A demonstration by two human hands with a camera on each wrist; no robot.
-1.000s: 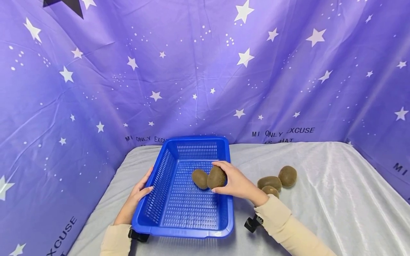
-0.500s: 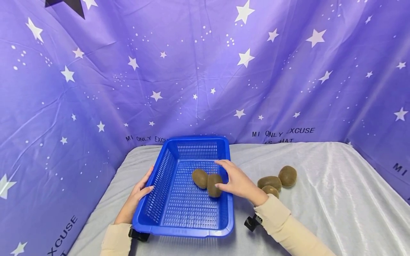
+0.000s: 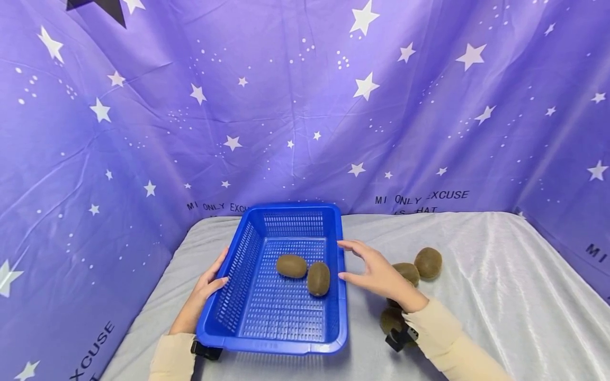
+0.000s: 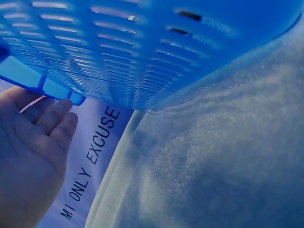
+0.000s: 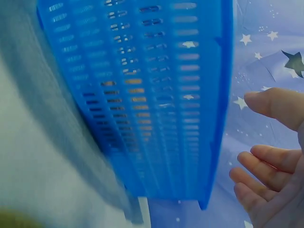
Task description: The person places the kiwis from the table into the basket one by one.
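Observation:
In the head view, two brown kiwis lie in the blue plastic basket (image 3: 271, 346), one kiwi (image 3: 291, 266) on its side and another kiwi (image 3: 318, 279) to its right. My left hand (image 3: 202, 291) grips the basket's left rim, thumb on top; the left wrist view has its fingers (image 4: 59, 116) under the rim. Just outside the right rim is my right hand (image 3: 381, 272), thumb and fingers spread and holding nothing. The right wrist view shows this hand (image 5: 273, 175) apart from the slotted basket wall (image 5: 156, 95).
Right of the basket several more kiwis lie on the grey cloth-covered table (image 3: 495, 296): one kiwi (image 3: 428, 263) at the back, another kiwi (image 3: 407, 272) partly behind my right hand, and a kiwi (image 3: 391, 320) by the wrist camera. A purple starry curtain (image 3: 295, 106) hangs behind.
My right hand has let go of the second kiwi inside the basket and drawn back right, past the rim. The first kiwi has turned sideways. My left hand stays put.

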